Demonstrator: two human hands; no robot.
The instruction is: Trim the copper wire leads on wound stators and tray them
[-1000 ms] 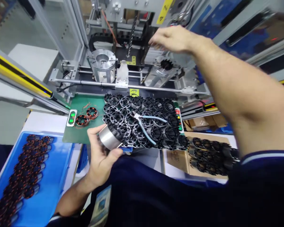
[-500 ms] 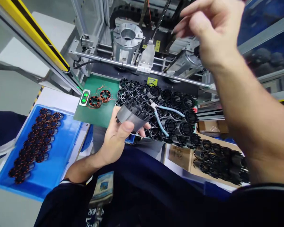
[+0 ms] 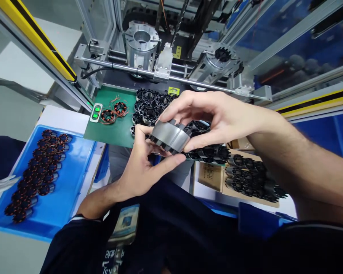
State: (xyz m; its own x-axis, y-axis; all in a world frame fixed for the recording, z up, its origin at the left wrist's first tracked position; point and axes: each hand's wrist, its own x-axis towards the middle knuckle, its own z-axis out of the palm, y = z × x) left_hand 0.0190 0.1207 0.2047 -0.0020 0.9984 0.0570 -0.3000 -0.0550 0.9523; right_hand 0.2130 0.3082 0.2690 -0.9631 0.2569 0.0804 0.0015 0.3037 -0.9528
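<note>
A grey metal stator core [image 3: 171, 136] with black toothed end pieces lies tilted between my two hands. My left hand [image 3: 144, 163] cradles it from below and the left, thumb stretched along its lower side. From above and the right, my right hand [image 3: 217, 118] grips it between fingers and thumb. Behind the hands, rows of similar black-ended stator cores [image 3: 150, 112] stand on the green work surface [image 3: 105, 133]. The pliers are mostly hidden behind my right hand. At the right fixture [image 3: 214, 68] of the machine, a black toothed core [image 3: 223, 54] sits in the top.
Two copper-wound stators [image 3: 120, 109] lie beside a switch box with green buttons [image 3: 96, 112]. At left, a blue tray [image 3: 65, 198] holds many wound stators; a co-worker's gloved hand [image 3: 2, 185] reaches its edge. More cores stand on cardboard [image 3: 225, 188] at right. A metal rail [image 3: 188, 82] crosses behind.
My right hand has come down from near the right fixture and taken hold of the stator core in my left hand. The core has turned over, and the view has shifted slightly.
</note>
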